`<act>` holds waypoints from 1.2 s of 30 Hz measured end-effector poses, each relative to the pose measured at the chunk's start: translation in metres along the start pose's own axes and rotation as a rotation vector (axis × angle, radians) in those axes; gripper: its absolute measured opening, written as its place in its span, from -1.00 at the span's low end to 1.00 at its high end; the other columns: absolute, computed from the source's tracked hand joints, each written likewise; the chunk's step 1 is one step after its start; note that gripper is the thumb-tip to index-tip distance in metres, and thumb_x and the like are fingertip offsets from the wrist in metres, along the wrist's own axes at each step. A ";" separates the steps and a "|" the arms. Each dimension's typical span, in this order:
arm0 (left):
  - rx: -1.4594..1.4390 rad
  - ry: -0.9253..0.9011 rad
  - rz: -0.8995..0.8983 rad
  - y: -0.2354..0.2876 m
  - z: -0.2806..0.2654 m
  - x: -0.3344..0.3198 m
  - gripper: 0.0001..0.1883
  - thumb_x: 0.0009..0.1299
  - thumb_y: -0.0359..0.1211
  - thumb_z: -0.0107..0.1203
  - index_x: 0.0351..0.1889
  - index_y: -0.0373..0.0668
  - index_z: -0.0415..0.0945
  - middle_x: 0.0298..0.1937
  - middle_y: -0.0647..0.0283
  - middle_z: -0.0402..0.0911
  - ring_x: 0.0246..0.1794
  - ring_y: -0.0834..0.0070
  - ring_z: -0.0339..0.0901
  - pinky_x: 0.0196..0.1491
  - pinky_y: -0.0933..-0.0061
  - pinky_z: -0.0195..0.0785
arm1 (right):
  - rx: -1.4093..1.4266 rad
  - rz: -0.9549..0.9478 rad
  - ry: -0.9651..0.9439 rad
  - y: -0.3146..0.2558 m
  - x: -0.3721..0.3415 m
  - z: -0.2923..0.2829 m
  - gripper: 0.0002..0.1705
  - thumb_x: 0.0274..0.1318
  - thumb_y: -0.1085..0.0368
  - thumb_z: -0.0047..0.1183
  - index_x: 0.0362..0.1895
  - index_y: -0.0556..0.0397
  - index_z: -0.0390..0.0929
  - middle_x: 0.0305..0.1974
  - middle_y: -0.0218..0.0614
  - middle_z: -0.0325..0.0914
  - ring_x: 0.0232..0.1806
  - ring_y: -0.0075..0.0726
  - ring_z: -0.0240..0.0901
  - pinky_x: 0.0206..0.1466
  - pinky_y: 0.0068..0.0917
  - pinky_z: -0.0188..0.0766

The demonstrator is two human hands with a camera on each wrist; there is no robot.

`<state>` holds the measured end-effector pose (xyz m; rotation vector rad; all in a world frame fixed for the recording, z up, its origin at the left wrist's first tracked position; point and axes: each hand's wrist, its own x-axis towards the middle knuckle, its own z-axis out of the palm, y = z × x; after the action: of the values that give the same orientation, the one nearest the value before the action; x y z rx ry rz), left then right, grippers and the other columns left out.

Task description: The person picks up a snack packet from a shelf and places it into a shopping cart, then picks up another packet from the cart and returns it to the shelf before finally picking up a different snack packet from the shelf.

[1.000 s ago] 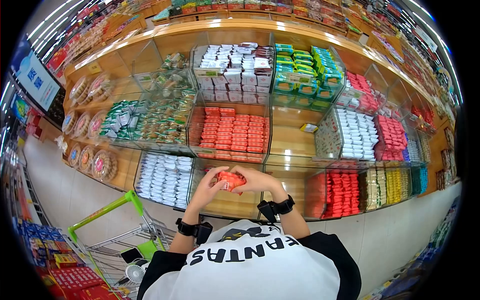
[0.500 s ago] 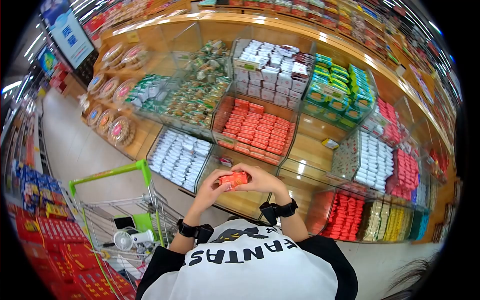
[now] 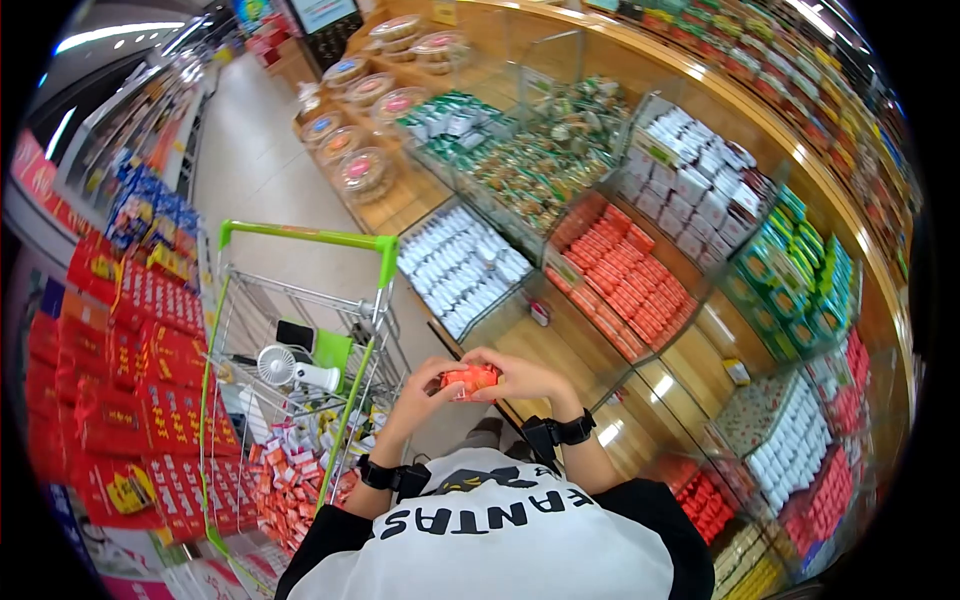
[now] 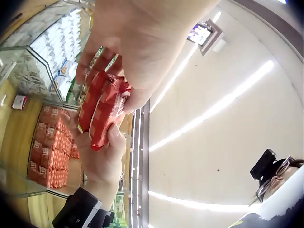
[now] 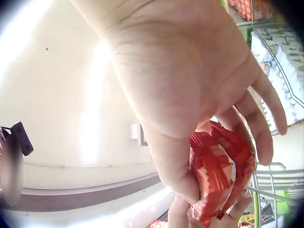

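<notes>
Both hands meet in front of the chest around small red wrapped snack packets (image 3: 470, 380). In the left wrist view, two of these packets lie side by side, with crimped ends showing. My left hand (image 3: 415, 396) grips them from one side, its thumb over the wrappers. From the other side my right hand (image 3: 528, 380) holds them between thumb and fingers; in the right wrist view its thumb presses a wrapper's edge. The shopping cart (image 3: 310, 236) stands just left of the hands, with many loose red packets (image 3: 290, 485) inside.
A white handheld fan (image 3: 282, 366) lies in the cart. To the right, clear-walled bins hold white packets (image 3: 465, 265), stacked red packets (image 3: 625, 285) and green packs (image 3: 800, 270). Round tubs (image 3: 362, 172) line the shelf end. Red gift boxes (image 3: 140, 400) are piled at left.
The head view has turned left, so the bins shift right and the cart comes nearer the middle. Both hands have kept hold of the red packets.
</notes>
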<state>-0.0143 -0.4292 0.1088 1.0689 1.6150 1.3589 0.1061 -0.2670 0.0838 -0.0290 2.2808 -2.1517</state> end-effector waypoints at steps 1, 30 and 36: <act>-0.049 0.043 -0.031 0.002 0.001 -0.007 -0.75 0.19 -0.51 0.02 -0.14 -0.27 0.43 -0.18 0.25 0.36 -0.16 0.53 0.36 -0.09 0.59 0.24 | 0.022 -0.020 -0.021 0.003 0.004 0.003 -0.45 -0.09 0.25 0.12 -0.01 0.09 0.20 -0.15 -0.26 0.38 -0.20 -0.46 0.31 -0.15 -0.56 0.28; -0.212 0.148 0.070 -0.002 -0.074 -0.051 -0.75 0.24 -0.46 -0.04 -0.10 -0.24 0.38 -0.16 0.23 0.38 -0.13 0.53 0.35 -0.09 0.59 0.23 | -0.231 -0.032 0.061 -0.042 0.069 0.069 -0.48 -0.10 0.17 0.11 -0.06 0.12 0.28 -0.24 -0.21 0.40 -0.21 -0.35 0.36 -0.15 -0.50 0.29; -0.123 0.377 0.081 -0.016 -0.119 -0.102 -0.75 0.21 -0.44 -0.03 -0.14 -0.24 0.40 -0.20 0.23 0.42 -0.16 0.50 0.35 -0.08 0.56 0.20 | -0.259 -0.011 -0.144 -0.050 0.126 0.117 -0.47 -0.15 0.23 0.14 -0.05 0.13 0.28 -0.19 -0.24 0.39 -0.18 -0.38 0.35 -0.10 -0.51 0.28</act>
<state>-0.0893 -0.5684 0.1140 0.8486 1.7386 1.7719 -0.0175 -0.3886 0.1276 -0.1918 2.4596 -1.7783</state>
